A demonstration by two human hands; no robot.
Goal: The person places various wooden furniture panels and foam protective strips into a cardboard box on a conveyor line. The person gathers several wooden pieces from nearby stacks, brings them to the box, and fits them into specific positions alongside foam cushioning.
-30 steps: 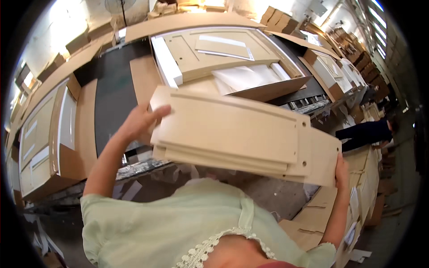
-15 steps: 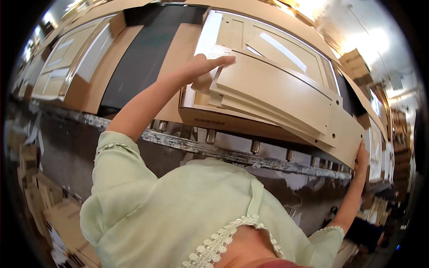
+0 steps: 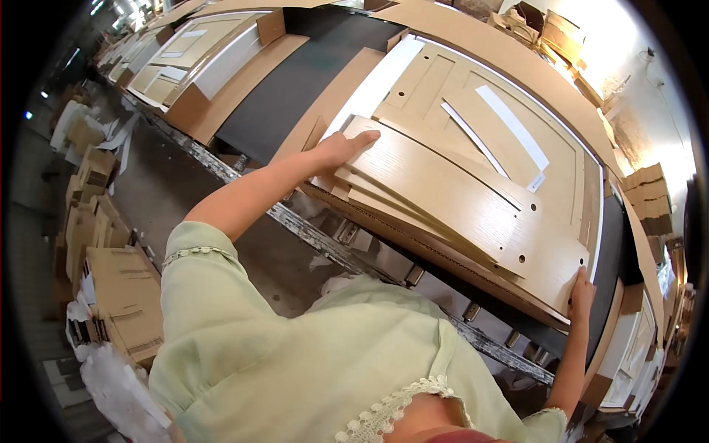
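A small stack of cream furniture panels with drilled holes lies over the near side of an open cardboard box [image 3: 413,247]. My left hand [image 3: 343,149] grips the left end of the stack, its thumb on top of the upper panel [image 3: 436,193] and its other fingers hidden below. At the other end, my right hand [image 3: 583,295] holds the right corner of a lower panel [image 3: 550,275], which sticks out past the upper one. Beneath and behind the stack, a larger cream panel with recessed frames [image 3: 487,81] rests in the box. On it lie white strips [image 3: 511,125].
The box sits on a dark conveyor belt [image 3: 310,74] with metal rollers [image 3: 415,275] and a worn rail [image 3: 310,235] along its near edge. Similar packed boxes [image 3: 210,59] stand to the left and right. Flattened cardboard [image 3: 125,303] is piled on the floor at left.
The panel stack has come down and inward over the box, both hands moving with it. The lower panel's right end no longer juts out past the box. My view has also turned.
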